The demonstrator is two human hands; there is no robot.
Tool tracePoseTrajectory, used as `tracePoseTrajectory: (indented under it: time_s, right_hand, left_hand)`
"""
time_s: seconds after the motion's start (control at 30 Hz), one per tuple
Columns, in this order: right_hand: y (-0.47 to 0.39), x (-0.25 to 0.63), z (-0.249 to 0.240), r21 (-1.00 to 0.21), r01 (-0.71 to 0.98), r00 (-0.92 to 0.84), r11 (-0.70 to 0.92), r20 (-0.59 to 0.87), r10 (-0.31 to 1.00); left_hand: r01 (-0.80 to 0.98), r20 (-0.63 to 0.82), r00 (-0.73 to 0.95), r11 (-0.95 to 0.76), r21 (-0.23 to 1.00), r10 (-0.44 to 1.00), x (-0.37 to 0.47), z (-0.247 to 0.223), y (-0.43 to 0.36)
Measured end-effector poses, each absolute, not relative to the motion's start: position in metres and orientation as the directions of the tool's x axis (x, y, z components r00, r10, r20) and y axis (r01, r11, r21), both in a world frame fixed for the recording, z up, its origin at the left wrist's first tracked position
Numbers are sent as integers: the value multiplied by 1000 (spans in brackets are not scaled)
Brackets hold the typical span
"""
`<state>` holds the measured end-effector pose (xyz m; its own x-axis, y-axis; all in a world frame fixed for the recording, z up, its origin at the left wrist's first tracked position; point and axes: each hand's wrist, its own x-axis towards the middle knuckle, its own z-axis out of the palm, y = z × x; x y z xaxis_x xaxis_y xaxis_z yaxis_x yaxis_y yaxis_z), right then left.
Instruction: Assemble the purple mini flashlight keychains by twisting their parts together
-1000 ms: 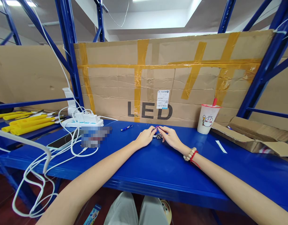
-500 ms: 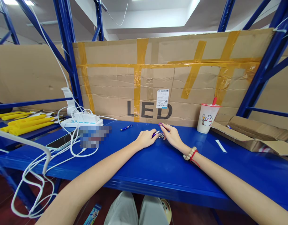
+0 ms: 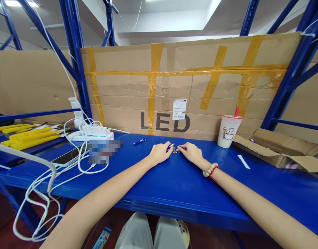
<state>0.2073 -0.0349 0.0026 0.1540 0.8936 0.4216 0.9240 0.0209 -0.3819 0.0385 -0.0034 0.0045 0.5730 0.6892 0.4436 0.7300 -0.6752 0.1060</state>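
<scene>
My left hand (image 3: 160, 153) rests on the blue tabletop, closed round a short blue pen (image 3: 170, 147) with a silvery end that pokes out toward the upper right. Between my two hands lies a small cluster of shiny metal pieces (image 3: 176, 150), too small to name. My right hand (image 3: 191, 152), a beaded bracelet and a red cord at its wrist, has its fingers bent together at the right side of this cluster. What those fingertips grip, if anything, is hidden. Another blue pen (image 3: 139, 141) lies farther left, apart from both hands.
A white cup (image 3: 228, 133) with a red straw stands at the back right, beside an open cardboard box (image 3: 275, 152). A white strip (image 3: 243, 161) lies before them. At left are a power strip (image 3: 91, 133), a phone (image 3: 68, 155), looping white cables and yellow-handled tools (image 3: 34, 136).
My right hand has lowered toward the metal pieces, and the purple ring-like thing at its fingertips no longer shows. The blue pen in my left hand has shifted slightly.
</scene>
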Motion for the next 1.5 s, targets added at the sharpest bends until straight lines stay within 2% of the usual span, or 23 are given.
tracePoseTrajectory:
  time_s: [0.2,0.47,0.77,0.9,1.1,1.5]
  right_hand:
    - [-31,206,2,-516,849,177,111,477,861]
    - [-30,194,0,-729,614,97,301,448,889]
    - [-31,193,1,-919,318,168,233,297,940]
    - [-31,194,1,-937,267,173,226,277,945]
    - [-34,192,4,-928,269,160,259,308,938]
    - [-35,192,3,-898,320,93,304,349,933]
  left_hand:
    - [720,446,591,-689,83,672,38,5,-3]
    - [723,426,613,-690,37,666,37,8,-6]
    - [719,422,621,-695,29,660,41,8,-8]
    - [719,429,626,-695,4,651,40,9,-8]
    - [685,470,625,-727,51,623,40,10,-8]
    - [717,371,615,-689,104,696,38,9,-6]
